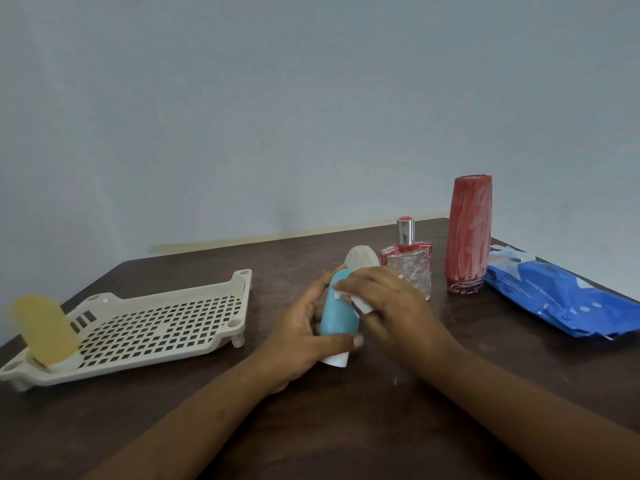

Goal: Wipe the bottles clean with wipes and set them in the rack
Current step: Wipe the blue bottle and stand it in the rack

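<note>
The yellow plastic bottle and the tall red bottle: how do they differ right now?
The yellow plastic bottle stands in the beige perforated rack; the tall red bottle stands on the dark wooden table. The yellow bottle looks smear-free; the red bottle is streaked with white. Both stand on end.

Only print in view was a short line of small white caps on the top face of the blue wipes pack [561, 296], lying near the right edge of the table [346, 427]. It ran diagonally w/ the pack & was too small & blurred to read for sure. No other txt, brand, no. or sign was legible anywhere else.
</note>
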A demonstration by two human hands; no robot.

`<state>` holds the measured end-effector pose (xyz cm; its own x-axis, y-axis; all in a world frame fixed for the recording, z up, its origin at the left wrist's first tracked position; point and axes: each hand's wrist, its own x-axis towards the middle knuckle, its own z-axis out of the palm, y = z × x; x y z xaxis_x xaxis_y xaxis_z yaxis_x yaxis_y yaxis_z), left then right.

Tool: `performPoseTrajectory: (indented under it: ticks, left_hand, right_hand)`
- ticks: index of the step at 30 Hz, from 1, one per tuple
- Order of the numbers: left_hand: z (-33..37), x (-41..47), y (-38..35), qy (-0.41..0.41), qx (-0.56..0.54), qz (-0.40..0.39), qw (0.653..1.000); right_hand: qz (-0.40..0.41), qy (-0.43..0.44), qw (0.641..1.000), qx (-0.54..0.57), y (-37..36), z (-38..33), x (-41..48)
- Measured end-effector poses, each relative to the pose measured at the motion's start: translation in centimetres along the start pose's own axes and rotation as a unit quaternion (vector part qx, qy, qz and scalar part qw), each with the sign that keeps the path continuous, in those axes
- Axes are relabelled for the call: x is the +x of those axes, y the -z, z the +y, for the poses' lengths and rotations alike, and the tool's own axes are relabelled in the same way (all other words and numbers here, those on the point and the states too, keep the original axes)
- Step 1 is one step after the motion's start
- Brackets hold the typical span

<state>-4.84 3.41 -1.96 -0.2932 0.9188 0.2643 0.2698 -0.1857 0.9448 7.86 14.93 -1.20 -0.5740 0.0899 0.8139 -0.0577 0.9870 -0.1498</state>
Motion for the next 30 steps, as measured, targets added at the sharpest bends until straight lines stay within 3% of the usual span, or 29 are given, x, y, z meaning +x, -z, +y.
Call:
performPoseTrajectory:
  ticks: [3, 6, 14, 19, 23, 26, 30]
  left_hand:
    - [0.3, -0.3, 0.2, -0.008, -0.011, 0.004, 1.000]
    - [0.4, -0.3, 0.3, -0.016, -0.025, 0.008, 1.000]
    - [0.9, -0.4, -0.4, -0.008, -0.108, -0.047, 0.993]
    - [1.2, 0.1, -0.7, -0.008, -0.211, 0.041, 0.977]
    - [0.9, 0.2, -0.5, 0.011, -0.208, 0.075, 0.975]
    - [1.4, 0.4, -0.3, -0.019, -0.217, 0.112, 0.970]
    - [2.0, 0.4, 0.0, -0.026, -0.264, 0.144, 0.953]
  right_hand:
    - [-0.061, 0.046, 0.997, 0.018, 0.2, -0.6, -0.3]
    - [-0.074, 0.080, 0.994, 0.018, 0.4, -0.6, -0.4]
    - [0.108, -0.083, 0.989, 0.050, 1.0, 1.5, 0.3]
    - [0.080, -0.084, 0.991, 0.072, 0.2, 0.5, 0.1]
    - [0.023, -0.057, 0.995, 0.074, -0.3, -0.4, -0.1]
    - [-0.005, -0.021, 0.995, 0.093, -0.1, -1.3, -0.2]
    - [0.003, 0.000, 0.995, 0.100, -0.2, -1.8, -0.1]
